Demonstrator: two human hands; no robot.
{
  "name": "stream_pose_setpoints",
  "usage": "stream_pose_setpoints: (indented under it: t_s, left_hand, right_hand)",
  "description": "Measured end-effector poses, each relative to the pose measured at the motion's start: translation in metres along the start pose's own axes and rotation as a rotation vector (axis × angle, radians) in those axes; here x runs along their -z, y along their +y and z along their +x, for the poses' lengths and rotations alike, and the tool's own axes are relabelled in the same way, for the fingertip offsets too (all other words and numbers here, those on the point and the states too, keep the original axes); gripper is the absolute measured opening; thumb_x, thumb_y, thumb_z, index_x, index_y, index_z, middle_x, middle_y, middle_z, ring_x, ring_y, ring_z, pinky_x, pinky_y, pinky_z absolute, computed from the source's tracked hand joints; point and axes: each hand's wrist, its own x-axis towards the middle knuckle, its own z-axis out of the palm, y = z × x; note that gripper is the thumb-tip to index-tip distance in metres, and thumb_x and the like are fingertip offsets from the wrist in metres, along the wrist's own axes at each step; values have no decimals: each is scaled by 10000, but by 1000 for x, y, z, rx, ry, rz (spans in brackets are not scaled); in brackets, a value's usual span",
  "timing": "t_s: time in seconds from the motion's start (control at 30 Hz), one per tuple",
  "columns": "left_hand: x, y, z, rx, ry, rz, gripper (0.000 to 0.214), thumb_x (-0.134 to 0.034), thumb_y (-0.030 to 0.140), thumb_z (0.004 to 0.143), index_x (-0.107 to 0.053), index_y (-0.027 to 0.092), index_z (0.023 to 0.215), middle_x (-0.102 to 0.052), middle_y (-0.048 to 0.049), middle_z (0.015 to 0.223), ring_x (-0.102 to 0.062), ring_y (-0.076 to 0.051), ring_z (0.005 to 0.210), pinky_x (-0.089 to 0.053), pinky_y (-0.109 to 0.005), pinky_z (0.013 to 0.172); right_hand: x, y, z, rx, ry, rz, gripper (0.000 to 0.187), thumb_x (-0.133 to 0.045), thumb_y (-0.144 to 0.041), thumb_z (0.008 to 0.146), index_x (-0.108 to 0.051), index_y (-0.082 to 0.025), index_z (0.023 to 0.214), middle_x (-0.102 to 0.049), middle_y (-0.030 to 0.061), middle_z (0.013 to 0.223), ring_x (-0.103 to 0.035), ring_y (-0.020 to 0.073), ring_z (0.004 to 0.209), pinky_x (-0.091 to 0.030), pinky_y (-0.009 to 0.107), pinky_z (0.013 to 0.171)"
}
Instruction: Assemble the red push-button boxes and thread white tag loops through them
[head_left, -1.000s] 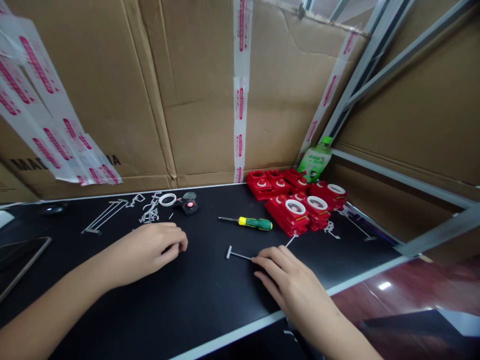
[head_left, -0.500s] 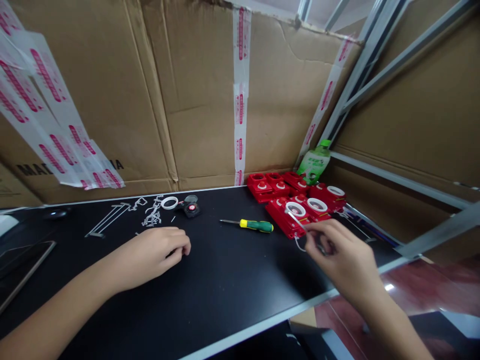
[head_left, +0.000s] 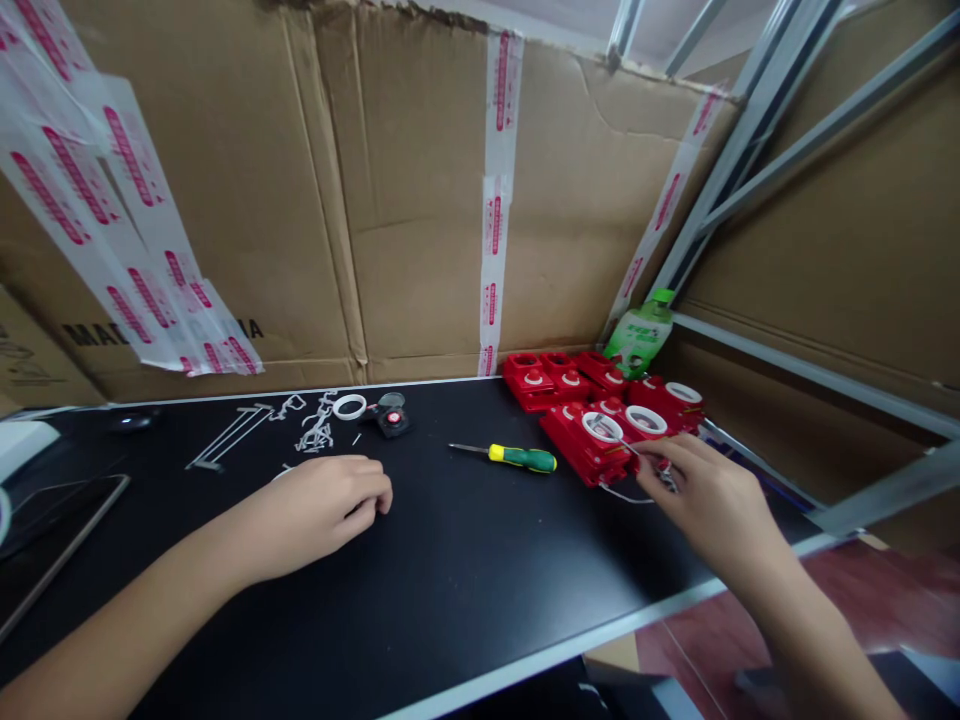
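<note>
My right hand (head_left: 709,495) is at the right of the black table (head_left: 465,590), fingers pinched on a thin metal pin (head_left: 628,448) with a loop of white cord (head_left: 619,493) hanging from it. It hovers right beside the group of red housings (head_left: 600,420), some with white rings on top. My left hand (head_left: 326,505) rests on the table at centre left, fingers curled under in a loose fist; whether anything is inside is hidden. A screwdriver with a yellow and green handle (head_left: 517,457) lies between the two hands.
Small white parts (head_left: 319,430), a white ring (head_left: 349,406), a small black and red part (head_left: 391,418) and metal rods (head_left: 225,440) lie at the back left. A green bottle (head_left: 637,335) stands in the corner. Taped cardboard walls (head_left: 420,200) enclose the table; a tablet (head_left: 52,530) lies far left.
My right hand picked the metal pin off the table in front of me and carried it right and back to the red housings. My left hand stayed in place.
</note>
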Motion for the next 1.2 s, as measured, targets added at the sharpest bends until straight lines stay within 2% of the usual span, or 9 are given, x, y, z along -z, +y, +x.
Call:
stream_pose_setpoints:
  t_s: [0.23, 0.37, 0.53, 0.63, 0.8, 0.87, 0.97, 1.1, 1.2]
  left_hand:
    - [1, 1, 0, 1, -3, 3, 249, -491, 146, 974, -709, 263, 955, -718, 0, 993, -695, -199, 920, -484, -323, 833]
    - [0, 0, 0, -1, 22, -15, 252, -496, 146, 969, -719, 263, 953, -725, -3, 987, -701, -200, 903, -495, -322, 832]
    - [1, 1, -1, -11, 34, -24, 249, -495, 155, 977, -721, 256, 948, -729, -12, 983, -708, -207, 911, -510, -332, 842]
    - [1, 1, -1, -24, 29, -20, 253, -487, 151, 983, -718, 250, 946, -732, -15, 981, -708, -207, 911, -512, -336, 841]
    - [8, -11, -2, -22, 99, 10, 247, -494, 158, 975, -721, 248, 940, -754, -9, 959, -711, -209, 915, -506, -334, 844]
    - [16, -23, -4, 45, 192, 20, 246, -499, 176, 970, -732, 250, 942, -770, -8, 959, -717, -213, 925, -505, -334, 849]
    - [28, -48, -9, 231, 359, 6, 258, -492, 216, 970, -746, 253, 940, -784, 2, 960, -721, -199, 903, -506, -319, 831]
    - [34, -82, -16, 377, 440, 45, 264, -485, 234, 958, -747, 228, 922, -788, -21, 962, -711, -216, 873, -492, -337, 796]
    - [29, -101, -17, 432, 455, 71, 258, -497, 237, 934, -753, 221, 910, -791, -38, 977, -710, -227, 887, -491, -342, 801]
  right_hand:
    - [-4, 11, 17, -36, 24, -9, 248, -594, -303, 976, -787, -152, 1009, -786, 88, 932, -753, 226, 766, -558, 331, 712]
    - [-13, 22, 36, -53, -39, -23, 249, -599, -297, 952, -795, -155, 1010, -803, 111, 967, -763, 247, 797, -571, 348, 746]
    - [-27, 28, 54, -61, -197, -40, 233, -591, -248, 922, -795, -144, 966, -803, 120, 918, -757, 269, 800, -567, 381, 777]
    - [-28, 23, 60, -55, -199, -43, 250, -561, -259, 947, -786, -152, 969, -792, 127, 903, -747, 291, 816, -559, 402, 774]
    - [-14, -6, 70, 24, -86, 2, 279, -507, -297, 1013, -757, -183, 1064, -763, 132, 1032, -732, 315, 908, -545, 429, 818]
    - [-9, -23, 77, 69, -37, 28, 291, -493, -328, 1039, -746, -192, 1083, -764, 120, 1072, -732, 314, 924, -539, 417, 791]
    - [-8, -52, 94, 139, -12, 69, 295, -479, -325, 1062, -742, -202, 1117, -762, 104, 1099, -728, 278, 905, -528, 381, 754]
    - [-19, -94, 125, 236, -120, 92, 307, -451, -272, 1080, -736, -209, 1175, -746, 103, 1175, -725, 254, 947, -519, 349, 738]
    - [-38, -122, 140, 300, -318, 98, 321, -419, -211, 1081, -721, -187, 1185, -735, 102, 1174, -728, 240, 951, -506, 323, 716]
